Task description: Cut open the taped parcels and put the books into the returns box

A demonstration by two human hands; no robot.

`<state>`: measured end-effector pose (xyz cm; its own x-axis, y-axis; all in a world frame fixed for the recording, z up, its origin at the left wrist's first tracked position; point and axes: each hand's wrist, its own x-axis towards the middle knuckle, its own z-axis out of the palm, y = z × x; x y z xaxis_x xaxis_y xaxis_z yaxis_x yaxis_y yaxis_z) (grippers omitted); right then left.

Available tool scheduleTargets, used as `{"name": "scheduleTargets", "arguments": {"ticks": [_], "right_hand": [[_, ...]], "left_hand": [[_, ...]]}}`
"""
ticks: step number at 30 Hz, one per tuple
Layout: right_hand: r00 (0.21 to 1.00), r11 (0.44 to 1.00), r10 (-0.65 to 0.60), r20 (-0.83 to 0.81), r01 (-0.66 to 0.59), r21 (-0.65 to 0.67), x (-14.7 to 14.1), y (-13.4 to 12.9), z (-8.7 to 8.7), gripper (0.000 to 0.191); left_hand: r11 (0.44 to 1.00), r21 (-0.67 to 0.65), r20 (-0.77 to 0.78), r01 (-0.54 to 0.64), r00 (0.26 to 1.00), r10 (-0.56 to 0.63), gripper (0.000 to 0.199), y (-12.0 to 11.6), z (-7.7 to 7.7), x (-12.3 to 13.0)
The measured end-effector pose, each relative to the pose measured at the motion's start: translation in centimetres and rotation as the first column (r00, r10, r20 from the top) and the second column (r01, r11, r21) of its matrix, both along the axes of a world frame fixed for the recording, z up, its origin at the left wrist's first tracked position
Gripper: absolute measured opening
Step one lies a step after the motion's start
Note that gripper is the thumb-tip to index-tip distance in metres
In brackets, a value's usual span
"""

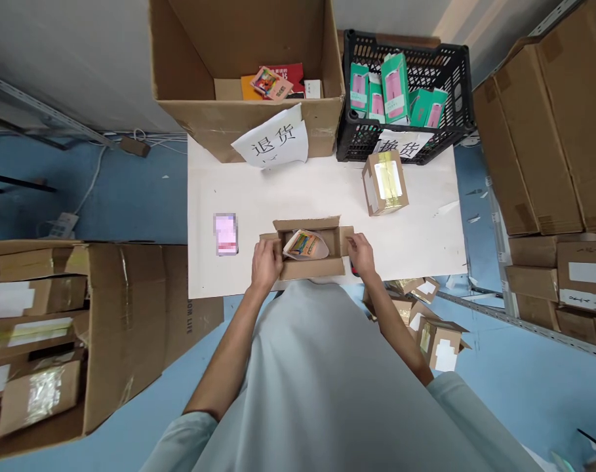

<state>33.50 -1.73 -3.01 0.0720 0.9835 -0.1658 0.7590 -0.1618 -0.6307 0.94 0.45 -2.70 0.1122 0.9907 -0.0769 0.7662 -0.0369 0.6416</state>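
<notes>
A small cardboard box (311, 267) lies with its flaps spread at the table's front edge, close to my body. Inside it rests a colourful packet (305, 244) with clear wrapping around it. My left hand (267, 262) holds the box's left end flap between bent fingers. At the other end, my right hand (361, 254) grips the right flap with fingers closed. A small dark and red object (355, 269) shows partly beneath my right hand; what it is I cannot make out.
On the white table (327, 190) are a blurred phone (226, 234) and a taped box (385, 183). Behind stand a large carton (258, 124) and a black crate (455, 92) of green boxes. Cartons of parcels (125, 328) stand left; more boxes (440, 341) lie right below.
</notes>
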Motion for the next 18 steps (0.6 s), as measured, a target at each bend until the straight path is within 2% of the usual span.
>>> {"name": "scheduleTargets", "arguments": {"ticks": [2,4,5,7,11,15,18], "right_hand": [[0.984,0.988,0.155,0.088,-0.154,-0.017,-0.8,0.5,1.0,0.042],[0.938,0.953,0.303,0.169,-0.296,-0.063,-2.0,1.1,1.9,0.045],[0.911,0.932,0.363,0.198,-0.351,-0.091,-2.6,1.5,2.2,0.048],[0.868,0.899,0.437,0.235,-0.415,-0.14,-3.8,2.2,2.5,0.053],[0.846,0.878,0.475,0.242,-0.438,-0.193,-5.7,3.4,2.1,0.066],[0.851,0.866,0.482,0.208,-0.425,-0.263,-7.0,3.9,1.7,0.07],[0.872,0.863,0.454,0.182,-0.38,-0.332,-7.6,4.2,1.7,0.068]], "left_hand": [[0.998,-0.013,-0.039,0.056,0.998,-0.056,0.05,0.1,0.0,1.1],[0.995,-0.047,-0.089,0.088,0.992,-0.092,0.062,0.5,-0.1,2.3],[0.993,-0.073,-0.11,0.094,0.989,-0.101,0.063,0.7,-0.3,2.9],[0.986,-0.127,-0.139,0.112,0.982,-0.129,0.054,1.2,-0.7,3.7],[0.977,-0.119,-0.212,0.179,0.956,-0.201,0.026,2.0,-1.4,4.2],[0.97,-0.064,-0.22,0.235,0.945,-0.243,0.031,1.9,-1.3,4.3],[0.956,-0.081,-0.227,0.283,0.928,-0.294,0.034,1.6,-0.7,4.7]]}}
